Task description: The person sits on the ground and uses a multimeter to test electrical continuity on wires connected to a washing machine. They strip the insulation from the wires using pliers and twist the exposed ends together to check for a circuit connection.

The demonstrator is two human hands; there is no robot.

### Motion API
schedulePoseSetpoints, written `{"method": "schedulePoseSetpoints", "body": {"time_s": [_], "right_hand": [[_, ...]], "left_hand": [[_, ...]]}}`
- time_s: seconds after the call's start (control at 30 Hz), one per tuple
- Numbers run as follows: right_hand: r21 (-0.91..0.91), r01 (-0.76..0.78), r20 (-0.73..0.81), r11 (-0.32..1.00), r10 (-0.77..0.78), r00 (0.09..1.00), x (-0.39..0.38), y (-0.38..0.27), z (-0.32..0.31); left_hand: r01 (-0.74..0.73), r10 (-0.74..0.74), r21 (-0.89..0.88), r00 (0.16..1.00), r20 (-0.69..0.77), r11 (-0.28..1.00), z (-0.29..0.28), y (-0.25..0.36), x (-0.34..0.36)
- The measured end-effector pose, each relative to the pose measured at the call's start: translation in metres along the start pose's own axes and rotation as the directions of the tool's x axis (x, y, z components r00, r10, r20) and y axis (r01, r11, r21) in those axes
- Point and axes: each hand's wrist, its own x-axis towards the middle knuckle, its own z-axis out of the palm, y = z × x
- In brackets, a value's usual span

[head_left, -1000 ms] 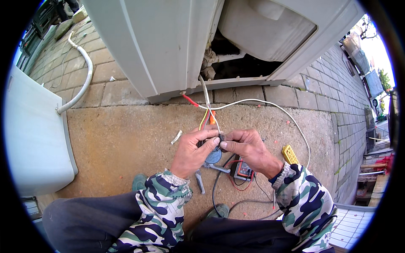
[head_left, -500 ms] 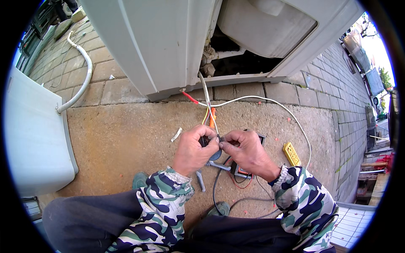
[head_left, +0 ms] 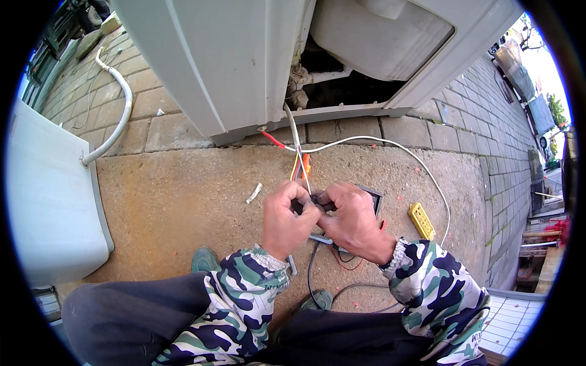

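Note:
My left hand (head_left: pixel 285 221) and my right hand (head_left: pixel 353 221) meet over the concrete, fingers pinched together around the lower end of a thin white wire (head_left: pixel 306 174). Something small and dark sits at the fingertips; its kind is hidden. The wire branches from a thicker grey-white cable (head_left: pixel 293 125) hanging out of the open base of a white washing machine (head_left: pixel 238 73). Yellow and other coloured wires (head_left: pixel 295 167) come down beside it, next to an orange object (head_left: pixel 306 163). Partly covered by my right hand is a dark boxy device (head_left: pixel 373 196) with leads.
A white cable (head_left: pixel 390 142) with a red-wrapped end (head_left: pixel 273 139) curves right toward a yellow socket block (head_left: pixel 421 221). A grey tool handle (head_left: pixel 292 266) and a white scrap (head_left: pixel 254 193) lie on the concrete. Left stands a white appliance (head_left: pixel 55 195) with a grey hose (head_left: pixel 127 97).
My right hand has shifted slightly left and turned over more, its knuckles now upward. My left hand has moved a little right. A dark round thing below the fingers is now covered.

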Motion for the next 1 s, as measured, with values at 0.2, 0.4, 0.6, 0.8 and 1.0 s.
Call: {"method": "schedulePoseSetpoints", "body": {"time_s": [0.2,0.4,0.6,0.8,1.0], "right_hand": [[-0.048,0.029,-0.007,0.998,-0.029,1.0,0.0,0.001,-0.001],[-0.049,0.093,-0.117,0.994,-0.099,0.988,-0.001,0.002,-0.003],[0.373,-0.152,0.033,0.915,0.151,0.988,0.001,0.0,-0.006],[0.549,-0.366,0.264,0.752,0.259,0.929,0.005,0.008,-0.015],[0.565,-0.432,0.33,0.703,0.288,0.899,0.008,0.006,-0.017]], "left_hand": [[-0.066,0.074,-0.152,0.996,0.047,0.986,0.004,-0.003,-0.002],[0.217,-0.183,-0.254,0.972,0.149,0.943,0.002,0.008,-0.002],[0.195,-0.161,-0.441,0.98,0.114,0.876,-0.01,0.002,0.002],[0.274,-0.191,-0.512,0.959,0.21,0.814,-0.022,0.002,0.008],[0.356,-0.239,-0.368,0.915,0.326,0.859,-0.029,0.012,0.008]]}}
